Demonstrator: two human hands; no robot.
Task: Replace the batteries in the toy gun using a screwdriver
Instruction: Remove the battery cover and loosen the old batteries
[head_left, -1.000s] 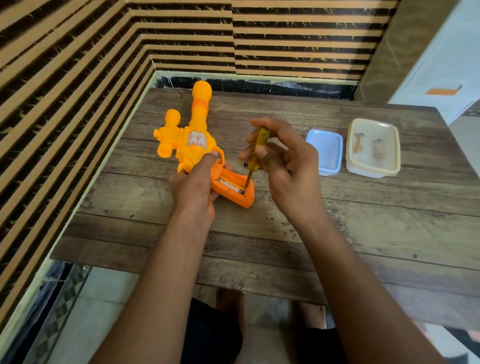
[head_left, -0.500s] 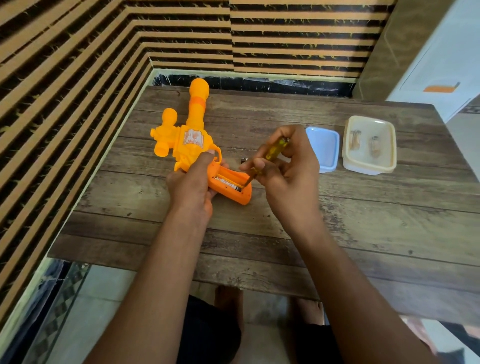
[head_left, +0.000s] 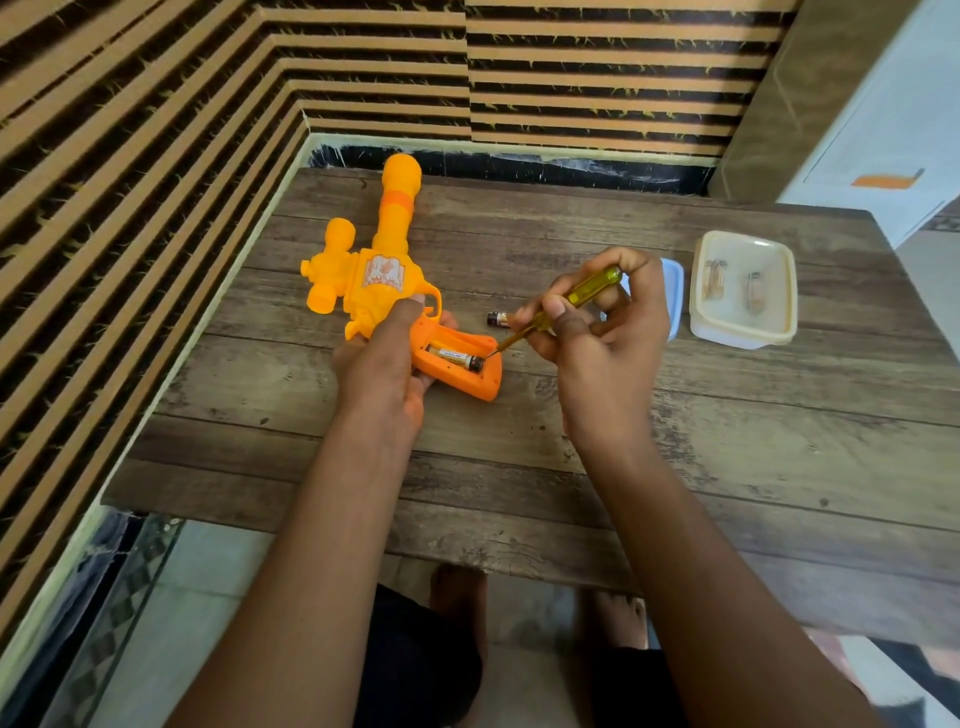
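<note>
Gripping toy gun (head_left: 382, 280) near table (head_left: 727, 441) left edge w/ L hand (head_left: 382, 364); R hand (head_left: 597, 332) pinches screwdriver (head_left: 587, 291).

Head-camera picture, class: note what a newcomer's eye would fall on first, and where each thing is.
The bright orange toy gun lies left on the wooden table, its grip held by the left hand, the compartment open on a fitted battery. The right hand grips a yellow-handled screwdriver, tip at that battery's end. A loose battery lies just beyond, and a cream tub stands far right.
</note>
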